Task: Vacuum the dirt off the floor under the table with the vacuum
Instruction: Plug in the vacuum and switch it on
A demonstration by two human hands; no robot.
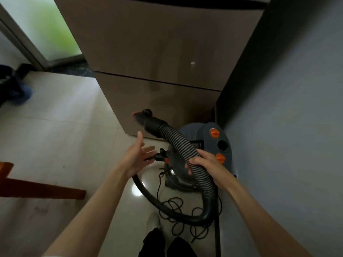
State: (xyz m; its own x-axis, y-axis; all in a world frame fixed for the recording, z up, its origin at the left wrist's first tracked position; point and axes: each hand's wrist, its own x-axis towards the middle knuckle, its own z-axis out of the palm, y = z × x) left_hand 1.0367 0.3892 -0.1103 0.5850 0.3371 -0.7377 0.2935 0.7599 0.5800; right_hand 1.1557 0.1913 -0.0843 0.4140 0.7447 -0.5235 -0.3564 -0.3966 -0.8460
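A grey canister vacuum [207, 138] with orange knobs stands on the floor between a brown cabinet and the grey wall. Its black ribbed hose [178, 140] arcs up from a loop on the floor. The hose's free end [146, 117] hangs in the air in front of the cabinet. My right hand [206, 162] grips the ribbed hose in front of the vacuum. My left hand [137, 154] is held out with straight, spread fingers just left of the hose, holding nothing.
A tall brown cabinet [157, 58] fills the middle. A grey wall [287, 127] is on the right. A reddish wooden table leg and rail [37, 188] lie at the lower left on the pale tile floor. The black power cord [178, 210] is coiled near my foot.
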